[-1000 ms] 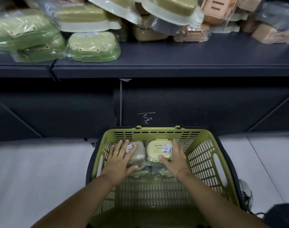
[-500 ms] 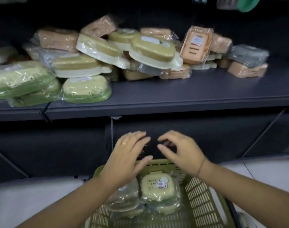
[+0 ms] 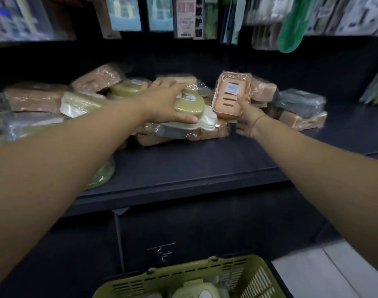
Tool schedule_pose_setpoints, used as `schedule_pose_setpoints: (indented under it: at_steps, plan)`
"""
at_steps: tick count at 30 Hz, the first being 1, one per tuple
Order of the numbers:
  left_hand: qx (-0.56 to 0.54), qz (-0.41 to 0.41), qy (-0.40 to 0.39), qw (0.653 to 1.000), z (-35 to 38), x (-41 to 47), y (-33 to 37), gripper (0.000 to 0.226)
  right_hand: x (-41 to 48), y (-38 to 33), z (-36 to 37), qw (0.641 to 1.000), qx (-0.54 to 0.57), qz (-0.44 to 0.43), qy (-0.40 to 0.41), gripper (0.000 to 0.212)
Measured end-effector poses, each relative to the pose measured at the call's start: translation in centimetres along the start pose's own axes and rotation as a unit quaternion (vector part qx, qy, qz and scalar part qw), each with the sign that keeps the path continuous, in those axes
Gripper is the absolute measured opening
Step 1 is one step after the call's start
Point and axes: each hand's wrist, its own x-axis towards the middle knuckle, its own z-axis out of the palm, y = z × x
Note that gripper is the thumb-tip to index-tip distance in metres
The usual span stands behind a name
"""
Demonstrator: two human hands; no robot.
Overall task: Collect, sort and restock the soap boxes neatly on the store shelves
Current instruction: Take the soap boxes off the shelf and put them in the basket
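Left hand (image 3: 168, 104): laid over olive soap box (image 3: 189, 105), fingers across lid, thumb hooked under near edge; gripping. Right hand (image 3: 247, 118): thumb pressed on face of peach soap box (image 3: 230, 93), other fingers mostly hidden behind lower corner; judged a pinch grip. Both boxes on top of jumbled pile (image 3: 33, 97) at rear of shelf (image 3: 205, 162), peach one propped nearly upright.

Changed since half a second ago: then empty and hovering above basket (image 3: 183, 274); now stretched out to shelf and closed on stock. Pale boxes (image 3: 196, 292) left lying in basket. Judged meaning: unloading paused, sorting of pile begun, probably to group by colour or open up space.

Surroundings: brown wrapped boxes heaped unevenly to left, grey box (image 3: 300, 102) and more brown ones to right, film wrap loose. Hanging packets (image 3: 185, 16) low over shelf, limiting lift height. Lift slowly: neighbouring boxes touching both gripped items, likely to slide forward once disturbed.
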Motion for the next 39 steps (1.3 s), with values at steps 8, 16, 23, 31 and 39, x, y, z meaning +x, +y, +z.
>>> schedule_pose_setpoints:
  at_steps: [8,16,23,31,39]
  plan:
    - [-0.006,0.016,0.126,0.992,2.0,-3.5,0.6,0.112,-2.2,0.7,-1.0,0.991,0.111,-0.077,0.020,0.025]
    - [-0.049,-0.030,0.165,0.985,5.8,-16.1,2.0,0.118,-11.8,3.6,-6.7,0.862,-0.368,-0.341,0.069,0.039]
    - [-0.059,-0.078,0.148,0.984,5.8,-20.1,1.3,0.120,-12.2,3.7,-7.2,0.791,-0.556,-0.239,-0.091,0.078]
    - [-0.065,-0.074,0.133,0.986,6.3,-23.6,1.9,0.120,-11.7,2.9,-5.1,0.790,-0.586,-0.169,-0.068,0.093]
    - [-0.167,-0.026,0.002,0.986,12.3,-35.3,3.5,0.115,-25.5,8.5,-4.7,0.733,-0.601,-0.284,-0.147,0.105]
